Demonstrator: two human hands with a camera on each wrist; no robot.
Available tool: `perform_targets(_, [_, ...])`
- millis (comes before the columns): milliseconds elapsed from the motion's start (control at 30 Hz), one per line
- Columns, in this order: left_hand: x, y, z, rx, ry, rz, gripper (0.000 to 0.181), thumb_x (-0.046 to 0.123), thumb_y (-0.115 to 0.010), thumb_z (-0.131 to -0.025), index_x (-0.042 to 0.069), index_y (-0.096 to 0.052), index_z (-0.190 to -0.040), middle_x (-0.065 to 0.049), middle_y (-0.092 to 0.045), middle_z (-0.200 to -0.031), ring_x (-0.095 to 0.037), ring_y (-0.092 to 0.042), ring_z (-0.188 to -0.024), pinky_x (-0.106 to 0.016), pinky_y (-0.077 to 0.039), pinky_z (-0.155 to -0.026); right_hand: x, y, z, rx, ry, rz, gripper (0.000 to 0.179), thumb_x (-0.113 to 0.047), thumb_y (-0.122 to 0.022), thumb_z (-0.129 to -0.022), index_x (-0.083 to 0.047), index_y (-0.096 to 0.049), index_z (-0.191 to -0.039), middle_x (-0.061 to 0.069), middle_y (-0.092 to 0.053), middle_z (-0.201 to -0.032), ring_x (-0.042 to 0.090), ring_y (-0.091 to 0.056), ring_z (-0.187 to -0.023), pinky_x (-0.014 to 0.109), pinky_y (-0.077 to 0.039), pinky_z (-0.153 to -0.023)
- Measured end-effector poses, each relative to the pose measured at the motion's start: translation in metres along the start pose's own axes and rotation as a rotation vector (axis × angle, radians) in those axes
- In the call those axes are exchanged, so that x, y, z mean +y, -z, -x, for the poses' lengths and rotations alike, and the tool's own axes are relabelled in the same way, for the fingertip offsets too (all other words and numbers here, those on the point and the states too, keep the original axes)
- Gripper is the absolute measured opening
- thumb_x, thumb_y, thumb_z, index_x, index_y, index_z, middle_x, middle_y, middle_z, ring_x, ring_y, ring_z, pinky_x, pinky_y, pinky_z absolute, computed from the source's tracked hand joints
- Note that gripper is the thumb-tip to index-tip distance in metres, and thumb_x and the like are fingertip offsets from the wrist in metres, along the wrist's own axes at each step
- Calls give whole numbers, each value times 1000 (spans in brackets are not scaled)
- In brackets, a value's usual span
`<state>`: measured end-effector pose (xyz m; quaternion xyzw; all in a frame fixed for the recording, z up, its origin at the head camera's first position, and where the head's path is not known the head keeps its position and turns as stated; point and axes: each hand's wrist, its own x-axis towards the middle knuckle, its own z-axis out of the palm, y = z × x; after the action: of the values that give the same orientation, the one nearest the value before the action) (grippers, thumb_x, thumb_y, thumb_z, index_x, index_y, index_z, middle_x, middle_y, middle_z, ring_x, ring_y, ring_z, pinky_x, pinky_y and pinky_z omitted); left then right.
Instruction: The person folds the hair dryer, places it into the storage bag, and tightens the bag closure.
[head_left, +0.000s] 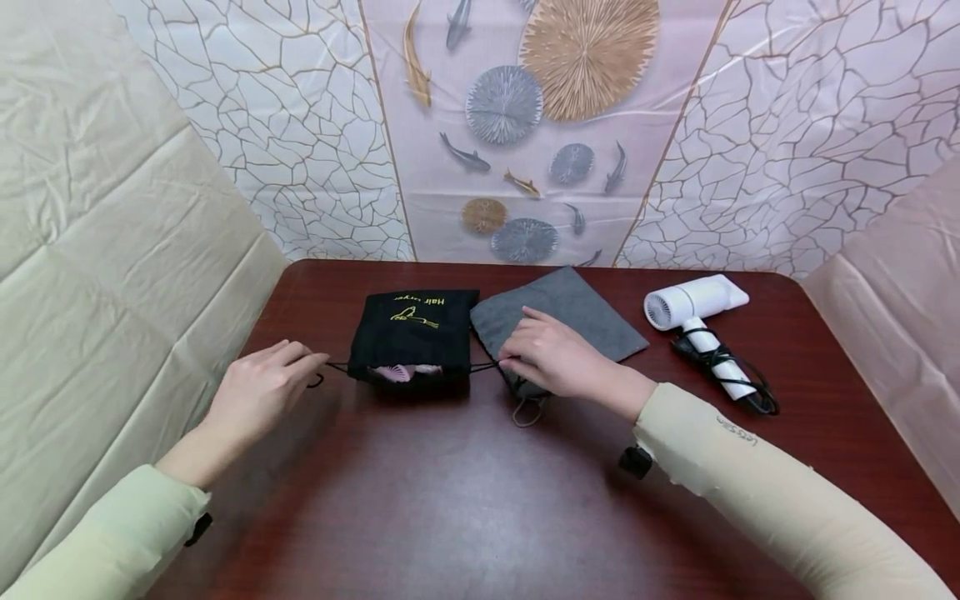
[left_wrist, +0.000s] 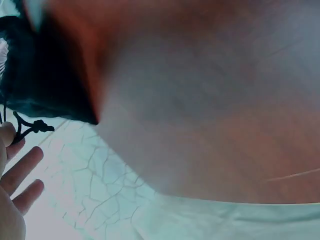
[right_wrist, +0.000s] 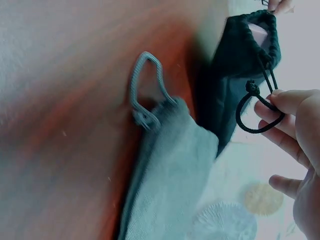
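Observation:
A black drawstring bag (head_left: 412, 333) with yellow "Hair Dryer" lettering lies on the table, its mouth toward me and partly open. Something pink (head_left: 401, 372) shows inside the mouth. My left hand (head_left: 266, 387) pinches the drawstring at the bag's left side; the knotted end (left_wrist: 40, 126) hangs by the fingers in the left wrist view. On the other side, my right hand (head_left: 551, 354) pinches the right drawstring, whose black loop (right_wrist: 260, 130) dangles from the fingertips. Both cords stretch out sideways from the bag. Below the right hand lies a grey drawstring bag (head_left: 570, 312), its grey cord loop (right_wrist: 145, 75) on the table.
A white hair dryer (head_left: 697, 302) lies at the right rear, its black cord (head_left: 727, 362) wrapped about the handle. The dark red-brown table (head_left: 465, 492) meets a patterned backdrop (head_left: 502, 192) behind and pale cloth walls (head_left: 127, 250) at the sides.

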<state>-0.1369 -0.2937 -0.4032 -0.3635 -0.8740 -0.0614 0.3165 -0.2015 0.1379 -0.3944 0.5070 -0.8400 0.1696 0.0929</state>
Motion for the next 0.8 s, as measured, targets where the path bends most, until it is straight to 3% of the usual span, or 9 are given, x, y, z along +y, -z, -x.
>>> perform_targets(133, [-4, 4, -5, 23, 70, -27, 25, -8, -77, -84, 4, -79, -105, -8, -72, -91, -31, -72, -75, -48, -58, -53, 8, 8, 6, 17, -24, -10, 5, -8, -76, -99, -8, -80, -102, 1, -77, -95, 23, -70, -100, 63, -36, -122])
perform_targets(400, [-7, 6, 3, -34, 271, -25, 18, -4, -77, -85, 8, -80, -98, -4, -72, -86, -30, -69, -64, -49, -50, -45, 19, 9, 27, 6, -67, -26, 4, -6, -75, -99, -8, -78, -100, 2, -76, -93, 26, -70, -100, 65, -37, -120])
perform_targets(567, [-7, 9, 4, -138, 391, -29, 13, -1, -78, -87, 8, -79, -97, -6, -70, -87, -36, -67, -61, -54, -49, -46, 26, 11, 41, 17, -81, -32, 7, -2, -76, -96, -8, -76, -95, 0, -74, -90, 25, -70, -97, 65, -38, -119])
perform_targets(800, [-17, 14, 7, -293, 561, -42, 16, -1, -65, -90, 8, -77, -96, -5, -64, -81, -43, -61, -58, -57, -45, -44, 34, 12, 60, 18, -99, -38, 11, 1, -76, -94, -8, -72, -89, -2, -71, -87, 23, -68, -93, 68, -40, -116])
